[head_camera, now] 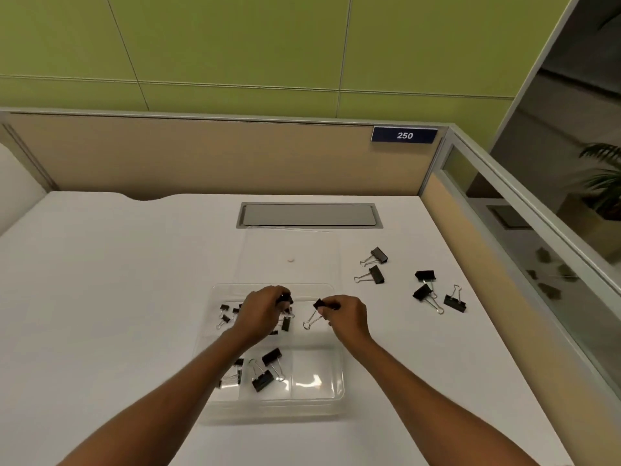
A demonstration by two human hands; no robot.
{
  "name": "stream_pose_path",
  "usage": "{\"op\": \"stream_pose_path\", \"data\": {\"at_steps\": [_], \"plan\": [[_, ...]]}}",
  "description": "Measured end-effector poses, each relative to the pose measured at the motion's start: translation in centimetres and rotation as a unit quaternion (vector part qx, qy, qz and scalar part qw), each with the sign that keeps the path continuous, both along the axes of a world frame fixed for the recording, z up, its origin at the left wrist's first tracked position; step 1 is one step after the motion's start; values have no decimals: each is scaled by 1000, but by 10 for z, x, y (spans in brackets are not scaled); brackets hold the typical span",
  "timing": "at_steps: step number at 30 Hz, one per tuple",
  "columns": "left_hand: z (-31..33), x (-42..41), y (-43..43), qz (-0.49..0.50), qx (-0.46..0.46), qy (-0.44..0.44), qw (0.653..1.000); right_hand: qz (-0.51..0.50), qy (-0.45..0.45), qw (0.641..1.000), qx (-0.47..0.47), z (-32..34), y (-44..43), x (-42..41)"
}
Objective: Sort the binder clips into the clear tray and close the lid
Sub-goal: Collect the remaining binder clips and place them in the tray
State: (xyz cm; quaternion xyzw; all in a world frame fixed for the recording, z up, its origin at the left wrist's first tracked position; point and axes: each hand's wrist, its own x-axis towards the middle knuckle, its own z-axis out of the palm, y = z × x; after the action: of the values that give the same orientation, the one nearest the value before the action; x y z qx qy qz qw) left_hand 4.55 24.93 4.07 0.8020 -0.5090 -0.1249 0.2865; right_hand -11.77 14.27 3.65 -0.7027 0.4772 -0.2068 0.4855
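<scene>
Holding black binder clip [320, 303] (wire handles dangling), right hand [346, 314]

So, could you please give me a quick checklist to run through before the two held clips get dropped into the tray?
1. Right hand grips a binder clip: ok.
2. Left hand grips a small clip: ok, though mostly hidden by the fingers.
3. Both hands are over the clear tray: ok.
4. Near-right compartment is free for clips: ok, nothing in it.
5. All clips are off the desk: not ok, five loose clips lie to the right.
6. Lid is ready to close: cannot tell; it lies flat behind the tray and the hinge is unclear.
</scene>
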Motion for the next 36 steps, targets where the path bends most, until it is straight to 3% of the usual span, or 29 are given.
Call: {"op": "stream_pose_path", "data": {"at_steps": [4, 7, 11, 19, 29, 36], "plan": [[-7, 15, 28, -10, -1, -68, 998, 45, 15, 999, -23, 0, 24, 13], [-13, 15, 44, 0, 56, -92, 994, 81, 38, 995, -40, 1, 37, 18], [-20, 8, 60, -18, 124, -107, 986, 118, 80, 987, -77, -7, 50, 24], [-26, 2, 73, -68, 157, -143, 975, 153, 154, 967, -133, -18, 74, 26], [-28, 1, 58, -48, 108, -170, 978, 186, 220, 921, -263, -19, 87, 33], [-26, -9, 27, -47, 52, -189, 980, 155, 202, 929, -268, -13, 66, 27]]}}
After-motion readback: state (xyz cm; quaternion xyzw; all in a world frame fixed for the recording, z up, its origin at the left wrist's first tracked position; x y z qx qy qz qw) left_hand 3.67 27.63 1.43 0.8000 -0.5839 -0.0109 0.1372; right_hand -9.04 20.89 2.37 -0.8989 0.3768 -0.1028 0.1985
